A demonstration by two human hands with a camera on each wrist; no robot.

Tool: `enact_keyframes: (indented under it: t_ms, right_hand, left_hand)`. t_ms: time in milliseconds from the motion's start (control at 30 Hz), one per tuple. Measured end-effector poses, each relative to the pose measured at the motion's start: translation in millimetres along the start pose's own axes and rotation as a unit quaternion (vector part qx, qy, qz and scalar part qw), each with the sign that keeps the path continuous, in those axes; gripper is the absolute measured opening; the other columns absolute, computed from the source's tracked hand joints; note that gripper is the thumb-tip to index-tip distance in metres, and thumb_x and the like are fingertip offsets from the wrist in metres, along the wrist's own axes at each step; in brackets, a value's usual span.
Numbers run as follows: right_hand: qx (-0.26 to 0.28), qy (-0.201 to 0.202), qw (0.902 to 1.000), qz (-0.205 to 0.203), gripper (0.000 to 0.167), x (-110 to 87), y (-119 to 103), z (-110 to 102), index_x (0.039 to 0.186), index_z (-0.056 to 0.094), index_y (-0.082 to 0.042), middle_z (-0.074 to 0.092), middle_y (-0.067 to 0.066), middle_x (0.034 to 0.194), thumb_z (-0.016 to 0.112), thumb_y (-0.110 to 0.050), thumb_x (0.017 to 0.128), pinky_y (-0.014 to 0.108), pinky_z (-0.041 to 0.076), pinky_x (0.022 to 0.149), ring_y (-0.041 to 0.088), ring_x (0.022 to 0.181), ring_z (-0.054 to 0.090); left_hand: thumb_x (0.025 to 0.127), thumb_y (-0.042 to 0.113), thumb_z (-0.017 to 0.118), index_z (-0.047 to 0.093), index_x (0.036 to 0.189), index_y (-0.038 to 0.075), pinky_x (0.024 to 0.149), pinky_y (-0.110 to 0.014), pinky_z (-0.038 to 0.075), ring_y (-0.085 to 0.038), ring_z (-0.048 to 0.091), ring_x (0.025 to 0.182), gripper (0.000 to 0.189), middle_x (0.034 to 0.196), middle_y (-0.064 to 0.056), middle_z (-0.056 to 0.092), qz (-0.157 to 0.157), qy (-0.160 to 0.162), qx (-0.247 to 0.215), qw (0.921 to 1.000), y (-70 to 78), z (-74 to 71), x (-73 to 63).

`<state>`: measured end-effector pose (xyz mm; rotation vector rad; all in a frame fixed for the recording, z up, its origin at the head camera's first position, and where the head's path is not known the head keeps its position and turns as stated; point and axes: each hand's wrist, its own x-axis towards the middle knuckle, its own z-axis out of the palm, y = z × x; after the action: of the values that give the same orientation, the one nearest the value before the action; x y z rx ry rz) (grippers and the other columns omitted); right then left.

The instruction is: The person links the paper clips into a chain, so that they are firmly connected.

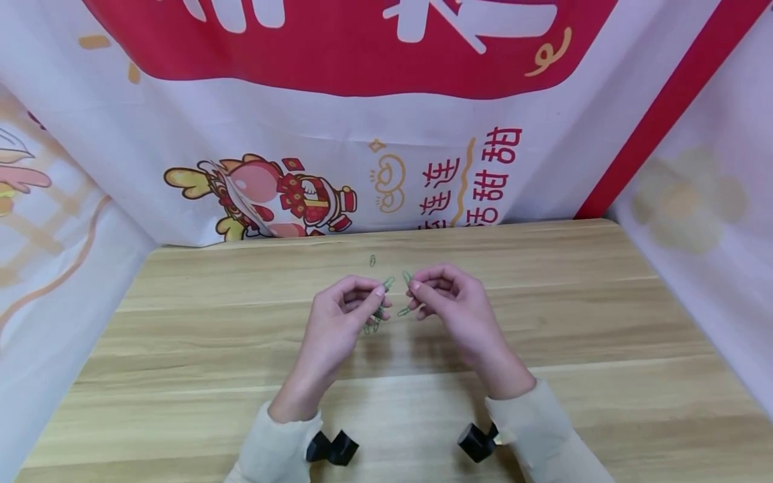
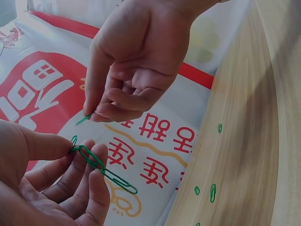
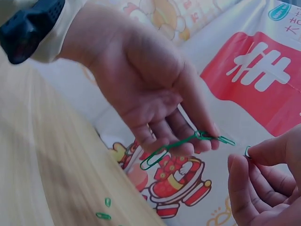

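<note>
My left hand [image 1: 339, 320] pinches a chain of linked green paper clips [image 2: 96, 163] between thumb and index finger. One end clip [image 1: 389, 283] sticks out past the fingertips, while the rest hangs across the other fingers. Opposite it, my right hand [image 1: 464, 312] pinches a single green paper clip [image 1: 407, 276] by thumb and forefinger, its tip pointing toward the left hand. A small gap separates this clip from the chain's end. Both hands are raised over the wooden table [image 1: 386, 416]; the right hand's fingers partly cover its clip in the right wrist view.
Several loose green paper clips lie on the table, one farther back [image 1: 372, 260] and one under the hands [image 1: 403, 311]. A printed cloth [image 1: 338, 127] stands behind the table, with more cloth at both sides. Black devices [image 1: 477, 443] are worn at the wrists.
</note>
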<state>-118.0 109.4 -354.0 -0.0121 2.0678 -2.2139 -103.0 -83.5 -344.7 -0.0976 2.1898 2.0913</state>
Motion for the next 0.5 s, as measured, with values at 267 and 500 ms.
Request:
enact_keyframes:
  t_ms: [267, 500]
  right_hand:
    - [0.041, -0.011, 0.9991, -0.01, 0.023, -2.2, -3.8, 2.1, 0.123, 0.065, 0.006, 0.073, 0.003, 0.097, 0.07, 0.0, 0.101, 0.03, 0.066, 0.082, 0.014, 0.085, 0.073]
    - [0.027, -0.012, 0.9993, -0.023, 0.026, -3.0, -4.0, 3.1, 0.126, 0.066, 0.006, 0.073, 0.003, 0.1, 0.07, 0.001, 0.1, 0.031, 0.066, 0.085, 0.014, 0.088, 0.072]
  left_hand:
    - [0.104, 0.01, 0.071, 0.075, 0.114, 0.006, 0.073, -0.025, 0.061, -0.024, 0.075, 0.087, 0.012, 0.104, -0.019, 0.078, 0.007, -0.004, 0.007, 1.0, 0.6, 1.0, -1.4]
    - [0.104, 0.012, 0.071, 0.076, 0.114, 0.007, 0.074, -0.026, 0.062, -0.023, 0.075, 0.087, 0.012, 0.101, -0.013, 0.079, 0.006, -0.001, 0.01, 0.9999, 1.8, -0.2, -2.1]
